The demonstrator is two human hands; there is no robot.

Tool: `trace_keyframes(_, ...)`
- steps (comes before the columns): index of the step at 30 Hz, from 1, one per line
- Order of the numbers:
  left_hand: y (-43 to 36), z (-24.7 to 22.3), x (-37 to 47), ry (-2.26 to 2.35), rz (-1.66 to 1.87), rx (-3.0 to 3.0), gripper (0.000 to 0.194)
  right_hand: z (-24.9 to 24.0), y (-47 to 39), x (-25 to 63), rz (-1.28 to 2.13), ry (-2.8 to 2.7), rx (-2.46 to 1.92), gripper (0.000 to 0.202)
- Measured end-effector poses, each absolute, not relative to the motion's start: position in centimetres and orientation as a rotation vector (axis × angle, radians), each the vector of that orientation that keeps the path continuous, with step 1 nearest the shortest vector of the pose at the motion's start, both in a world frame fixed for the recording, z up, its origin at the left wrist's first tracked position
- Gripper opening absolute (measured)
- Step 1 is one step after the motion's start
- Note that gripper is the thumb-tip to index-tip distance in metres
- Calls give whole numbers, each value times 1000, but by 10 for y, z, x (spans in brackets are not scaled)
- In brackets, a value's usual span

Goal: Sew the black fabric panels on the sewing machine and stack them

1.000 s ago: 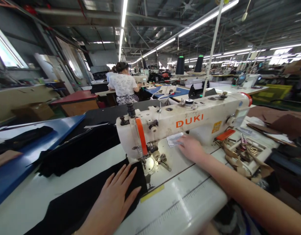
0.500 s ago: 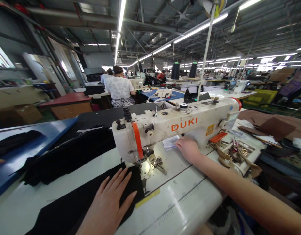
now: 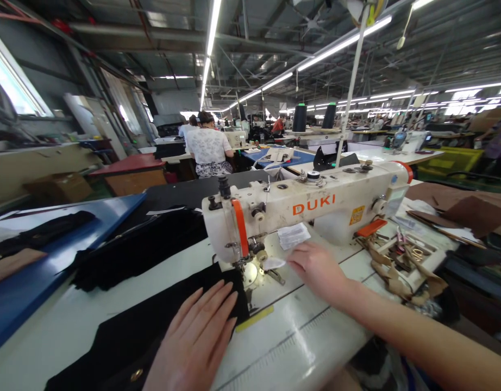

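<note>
My left hand (image 3: 201, 331) lies flat, fingers stretched out, on a black fabric piece (image 3: 124, 331) with a gold-coloured eyelet near its lower edge. The top corner of that fabric reaches close to the needle area of the white sewing machine (image 3: 275, 203). Between the fingertips of my right hand (image 3: 315, 269) is a small white label (image 3: 274, 264), held just right of the presser foot. Behind that hand, a stack of white labels (image 3: 293, 236) rests on the machine bed under the arm. Print on the held label is too small to read.
A yellow tape strip (image 3: 254, 319) marks the bed ahead of the needle. At right stands a tray (image 3: 421, 260) with scissors and brown scraps. Bunched black fabric (image 3: 140, 250) lies behind the left hand. A co-worker (image 3: 210, 144) sits further back, facing away.
My right hand has drawn back from the label stack toward the needle, now with a white label in its fingers. The left hand's fingers have closed up somewhat on the fabric. The view has shifted left.
</note>
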State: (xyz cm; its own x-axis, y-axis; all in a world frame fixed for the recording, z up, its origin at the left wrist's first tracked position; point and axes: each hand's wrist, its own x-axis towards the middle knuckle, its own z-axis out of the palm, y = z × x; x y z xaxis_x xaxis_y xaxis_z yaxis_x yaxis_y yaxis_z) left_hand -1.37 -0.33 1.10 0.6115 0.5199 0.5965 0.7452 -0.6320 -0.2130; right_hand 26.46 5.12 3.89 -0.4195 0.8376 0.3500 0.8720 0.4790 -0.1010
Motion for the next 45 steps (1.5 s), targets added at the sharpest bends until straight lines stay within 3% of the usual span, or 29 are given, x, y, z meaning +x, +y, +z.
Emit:
trace_keyframes(4, -17, 12, 1, -800, -641, -2421, 44, 29, 20, 213, 50, -2491, -1125, 15)
trace_keyframes(10, -12, 21, -22, -772, -794, -2421, 31, 16, 21, 187, 364, -2314, -943, 13)
trace_keyframes(17, 16, 19, -42, -1001, -874, -2448, 29, 5, 39, 208, 225, -2336, -936, 18)
trace_keyframes(29, 29, 13, -41, -1098, -561, -2777, 35, 6, 49, 189, -9, -2687, -862, 15)
trace_keyframes(36, 27, 16, -23, -1189, -237, -2705, 34, 1, 49, 188, 0, -2668, -873, 14)
trace_keyframes(45, 27, 14, -11, -1105, -146, -2646, 29, 4, 47, 189, 50, -2660, -903, 16)
